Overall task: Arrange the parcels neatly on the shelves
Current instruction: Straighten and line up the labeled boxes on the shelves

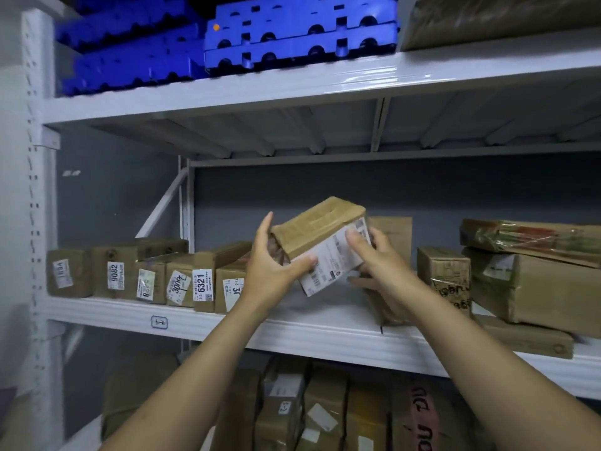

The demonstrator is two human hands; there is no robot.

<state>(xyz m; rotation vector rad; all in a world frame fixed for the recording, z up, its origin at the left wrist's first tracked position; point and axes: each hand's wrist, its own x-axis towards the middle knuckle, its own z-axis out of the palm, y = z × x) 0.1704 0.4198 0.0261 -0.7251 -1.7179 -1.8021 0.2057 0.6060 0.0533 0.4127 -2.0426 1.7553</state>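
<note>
Above the white metal middle shelf (208, 323), both hands grip a tilted brown cardboard parcel with a white label (322, 245): left hand (273, 271) at 9 o'clock, right hand (377, 258) at 3 o'clock.

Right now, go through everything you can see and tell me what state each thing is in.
held parcel: tilted, raised above the middle shelf, label toward the camera
left hand: grips the parcel's left end
right hand: grips its right end, fingers on the label
labelled parcels: standing in a row, labels outward
boxes at right: stacked unevenly
blue pallets: stacked on the top shelf
</note>
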